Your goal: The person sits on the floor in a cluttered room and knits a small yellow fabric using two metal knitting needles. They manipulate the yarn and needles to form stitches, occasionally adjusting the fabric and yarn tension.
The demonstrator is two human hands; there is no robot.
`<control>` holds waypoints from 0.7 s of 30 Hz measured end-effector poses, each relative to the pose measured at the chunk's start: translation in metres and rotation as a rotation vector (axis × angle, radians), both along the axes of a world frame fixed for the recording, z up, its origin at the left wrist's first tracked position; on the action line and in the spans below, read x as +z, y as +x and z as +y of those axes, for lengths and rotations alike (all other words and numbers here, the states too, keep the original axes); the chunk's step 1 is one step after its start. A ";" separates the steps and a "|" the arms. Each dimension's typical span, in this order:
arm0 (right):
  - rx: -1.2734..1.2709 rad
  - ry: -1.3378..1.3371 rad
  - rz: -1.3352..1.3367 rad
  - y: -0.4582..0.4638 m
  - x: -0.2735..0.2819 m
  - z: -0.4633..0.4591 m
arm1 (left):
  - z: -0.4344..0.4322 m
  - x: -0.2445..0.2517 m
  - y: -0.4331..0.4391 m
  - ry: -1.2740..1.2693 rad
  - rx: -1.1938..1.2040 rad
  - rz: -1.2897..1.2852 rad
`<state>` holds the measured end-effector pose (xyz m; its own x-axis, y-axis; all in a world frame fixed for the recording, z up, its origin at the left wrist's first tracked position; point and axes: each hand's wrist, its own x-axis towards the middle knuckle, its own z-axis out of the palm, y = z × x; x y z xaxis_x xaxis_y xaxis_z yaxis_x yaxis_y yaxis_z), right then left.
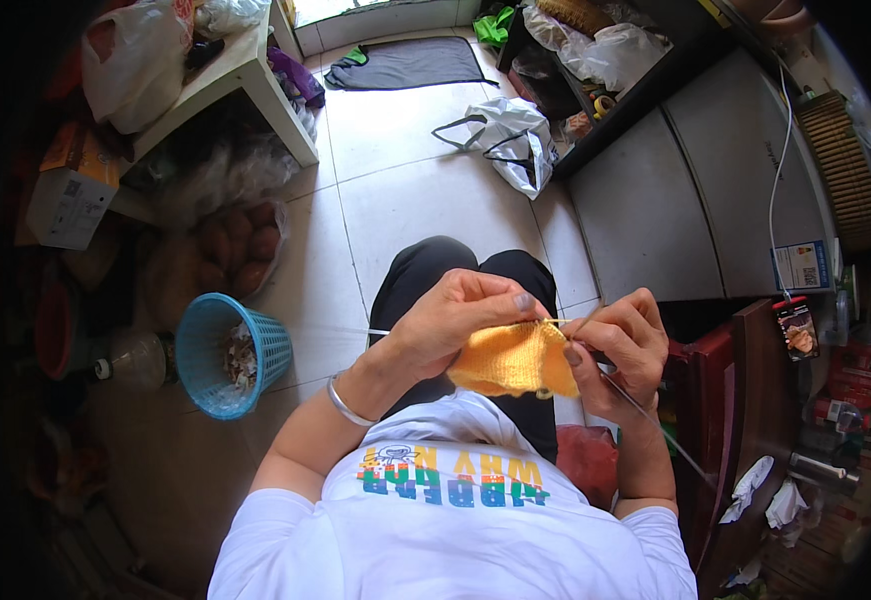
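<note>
A piece of yellow knitting (510, 360) hangs between my hands above my lap. My left hand (465, 311) grips its upper edge, with the thumb laid along the top near the stitches. A pale needle end (379, 331) sticks out left of my left wrist. My right hand (623, 349) pinches a thin metal knitting needle (664, 435) at the right corner of the knitting. From my right fingers that needle slants down past the wrist. The stitches under my left fingers are hidden, and the working yarn is hard to make out.
A blue plastic basket (274, 360) holding scraps stands on the floor at left, near a bag of round brown produce (236, 247). Ahead lie a white bag (521, 139) and a grey mat (413, 64). A grey refrigerator (645, 202) and dark red wooden furniture (750, 390) flank my right side.
</note>
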<state>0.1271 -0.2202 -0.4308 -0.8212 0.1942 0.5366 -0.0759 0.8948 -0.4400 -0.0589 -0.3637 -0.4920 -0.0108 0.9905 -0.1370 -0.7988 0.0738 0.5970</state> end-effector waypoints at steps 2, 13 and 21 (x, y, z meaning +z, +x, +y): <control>0.067 -0.069 -0.011 -0.001 0.002 0.004 | 0.000 0.000 -0.002 0.022 -0.011 0.008; -0.076 0.137 0.006 -0.014 -0.005 -0.010 | -0.001 0.002 0.015 0.049 0.279 0.238; -0.002 0.006 -0.079 -0.022 0.002 0.002 | 0.000 -0.001 0.019 0.008 0.291 0.454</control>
